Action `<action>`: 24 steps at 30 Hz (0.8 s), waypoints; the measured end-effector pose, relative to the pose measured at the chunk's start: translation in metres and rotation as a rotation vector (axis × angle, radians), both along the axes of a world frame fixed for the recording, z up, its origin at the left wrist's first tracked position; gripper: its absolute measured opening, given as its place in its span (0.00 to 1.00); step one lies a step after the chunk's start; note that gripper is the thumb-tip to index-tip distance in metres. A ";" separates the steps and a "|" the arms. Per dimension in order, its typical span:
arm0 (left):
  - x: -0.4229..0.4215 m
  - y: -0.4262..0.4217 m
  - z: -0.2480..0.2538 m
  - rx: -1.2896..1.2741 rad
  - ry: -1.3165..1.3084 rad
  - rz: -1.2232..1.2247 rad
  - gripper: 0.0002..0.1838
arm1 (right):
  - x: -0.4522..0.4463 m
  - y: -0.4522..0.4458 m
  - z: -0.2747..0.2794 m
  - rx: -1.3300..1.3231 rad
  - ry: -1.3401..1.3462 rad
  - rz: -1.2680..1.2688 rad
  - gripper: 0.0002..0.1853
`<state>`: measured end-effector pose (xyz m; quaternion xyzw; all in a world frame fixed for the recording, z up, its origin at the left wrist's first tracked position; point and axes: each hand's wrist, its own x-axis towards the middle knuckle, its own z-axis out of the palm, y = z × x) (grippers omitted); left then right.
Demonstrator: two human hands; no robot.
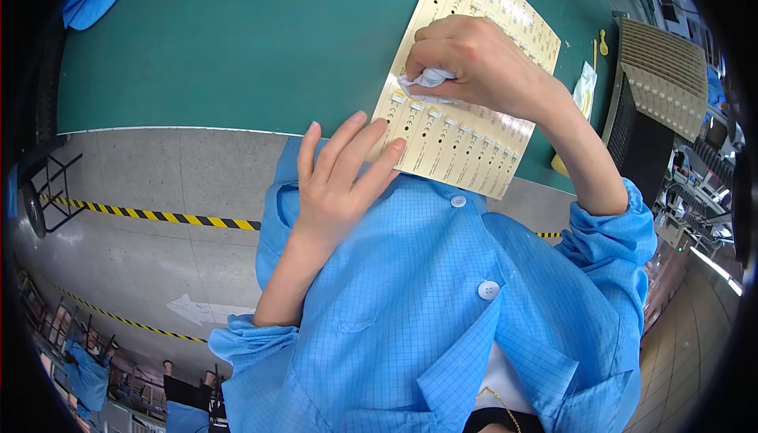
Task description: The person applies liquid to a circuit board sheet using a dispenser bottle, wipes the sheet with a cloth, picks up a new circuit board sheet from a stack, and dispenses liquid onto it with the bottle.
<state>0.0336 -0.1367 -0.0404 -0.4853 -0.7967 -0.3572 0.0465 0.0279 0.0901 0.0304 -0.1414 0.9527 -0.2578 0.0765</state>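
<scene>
Cream printed panel (pixel 478 117), bearing rows of small white components (pixel 433 114), lies at the tabletop's (pixel 229 54) near edge, turned askew, with its near end jutting past that edge toward the blue checked jacket (pixel 371 275). Right hand (pixel 474 58): fingers bunched, pinching a crumpled white wipe (pixel 430 82) on the panel's face, between component rows. Left hand (pixel 343 172): palm down, fingers spread, index finger and thumb over the panel's near-left corner, outer fingers reaching across the tabletop's near edge. Toward the tabletop's right edge: a white-and-yellow packet (pixel 584 89), a small yellow spoon-shaped item (pixel 603 42), and a stack of similar panels (pixel 659 62).
</scene>
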 end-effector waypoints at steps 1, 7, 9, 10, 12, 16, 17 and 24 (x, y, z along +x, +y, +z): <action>0.000 0.001 0.002 -0.003 -0.013 0.000 0.17 | 0.000 -0.001 0.000 -0.008 -0.007 0.002 0.05; -0.002 0.001 0.004 -0.006 -0.045 -0.006 0.17 | 0.000 -0.005 0.003 0.054 -0.019 -0.018 0.05; -0.002 0.001 0.004 -0.003 -0.043 -0.005 0.17 | 0.000 -0.007 0.005 0.093 -0.011 -0.010 0.06; -0.002 0.001 0.004 -0.001 -0.042 -0.004 0.17 | 0.000 -0.007 0.006 0.113 -0.007 -0.007 0.06; -0.002 0.002 0.004 0.000 -0.042 -0.005 0.17 | 0.001 -0.008 0.006 0.130 -0.002 -0.006 0.07; -0.002 0.001 0.004 0.003 -0.043 -0.005 0.16 | 0.002 -0.010 0.005 0.139 0.023 -0.009 0.07; -0.002 0.001 0.004 0.004 -0.043 -0.005 0.16 | 0.003 -0.010 0.005 0.148 0.032 -0.014 0.07; -0.003 0.002 0.004 0.011 -0.041 -0.013 0.16 | 0.005 -0.014 0.001 0.153 0.106 -0.032 0.07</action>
